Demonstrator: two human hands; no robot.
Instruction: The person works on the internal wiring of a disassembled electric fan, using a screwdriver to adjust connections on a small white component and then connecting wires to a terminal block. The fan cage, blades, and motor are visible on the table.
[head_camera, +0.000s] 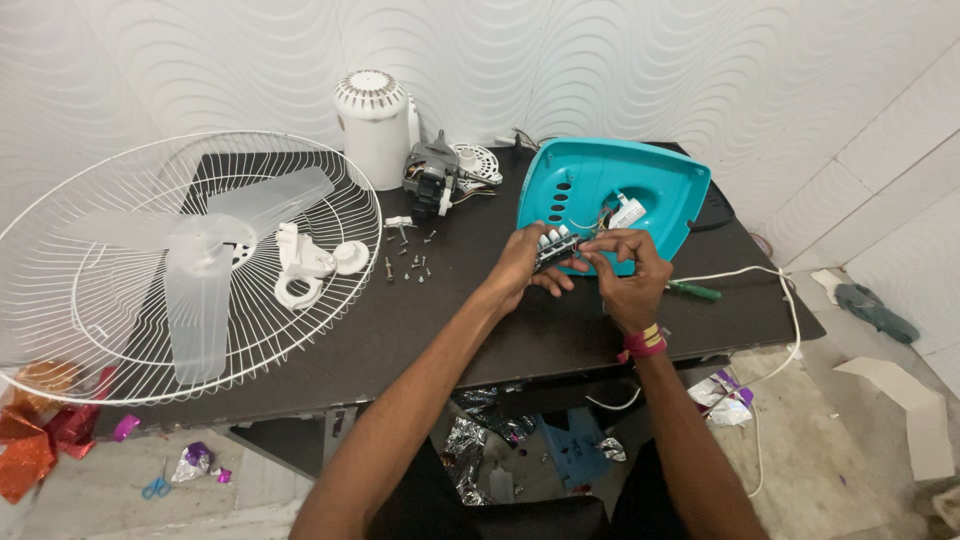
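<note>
- Switch block (556, 246) with white push buttons lies crosswise between both hands, just before the turquoise fan base (655, 195) on the dark surface (480, 320).
- Left hand (528, 262) closed round its left end.
- Right hand (625, 268) pinches its right end, by the wires.

Glossy teal plastic base (655, 185), white wire grille (120, 340), matt dark table (450, 320)

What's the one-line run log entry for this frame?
left hand: holds switch block | right hand: pinches switch block | turquoise fan base: tilted behind | table: screws, motor, fan guard
</note>
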